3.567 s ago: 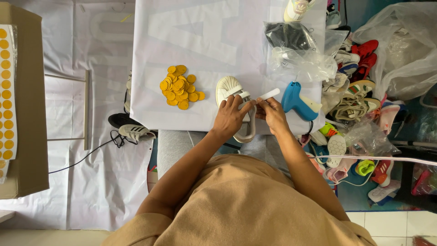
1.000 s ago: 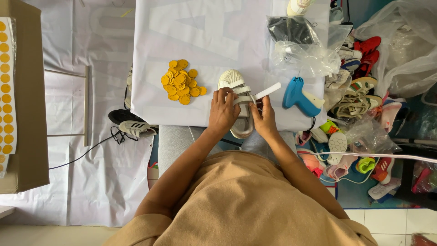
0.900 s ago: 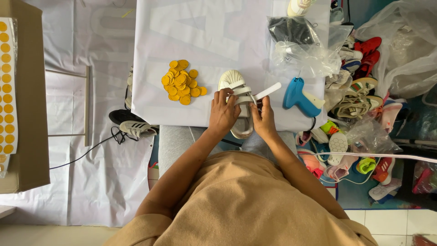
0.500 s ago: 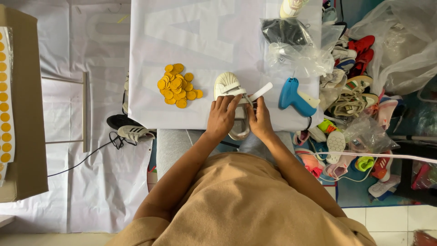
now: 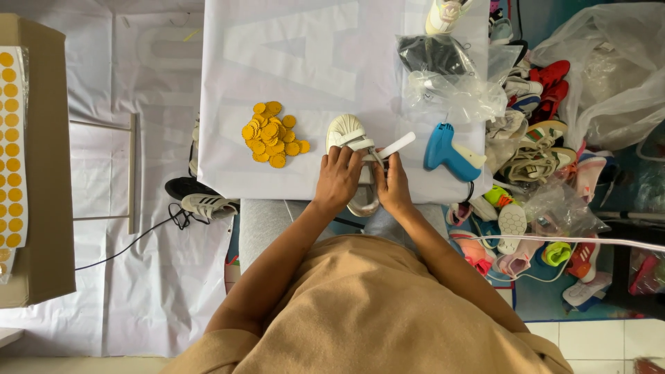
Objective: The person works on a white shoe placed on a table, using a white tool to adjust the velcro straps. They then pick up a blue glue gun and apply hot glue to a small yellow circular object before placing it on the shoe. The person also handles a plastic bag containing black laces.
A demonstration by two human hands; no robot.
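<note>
White little shoe (image 5: pixel 352 142) sits at the table's (image 5: pixel 228 166) near edge, right of the yellow discs (image 5: pixel 271 134). Left hand (image 5: pixel 338 179) grips it, right hand (image 5: pixel 392 183) pinches its strap (image 5: pixel 396 145). Looks like a hard tug could drag it off the edge.

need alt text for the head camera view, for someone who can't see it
Seen from above, a person holds a small white shoe at the near edge of a white table with the left hand and right hand; a white strap sticks out by the right hand. Yellow discs lie to the left, a blue glue gun to the right, and a pile of shoes beyond it.
</note>
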